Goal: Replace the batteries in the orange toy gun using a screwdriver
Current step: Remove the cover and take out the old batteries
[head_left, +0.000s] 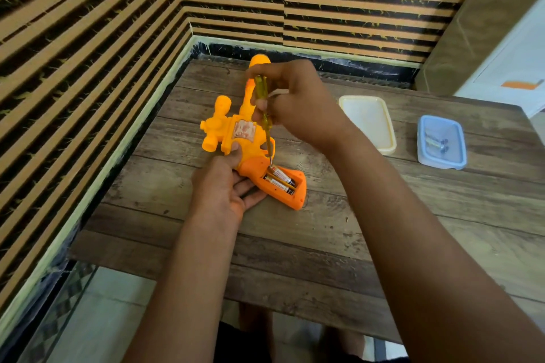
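Observation:
The orange toy gun [236, 132] lies on the wooden table [324, 230] with its barrel pointing away from me. Its grip faces me with the battery compartment uncovered, and two batteries [280, 179] lie inside. My left hand [224, 185] holds the gun from the left, thumb on the body and fingers under the grip. My right hand [295, 103] grips a screwdriver [263, 108] with a clear yellow handle. Its metal tip touches the upper end of the batteries.
A cream container lid [368, 123] lies on the table to the right of the gun. Farther right stands a blue-rimmed plastic box [441, 142] holding small batteries. Striped walls close the table's left and far sides. A white cabinet stands at the far right.

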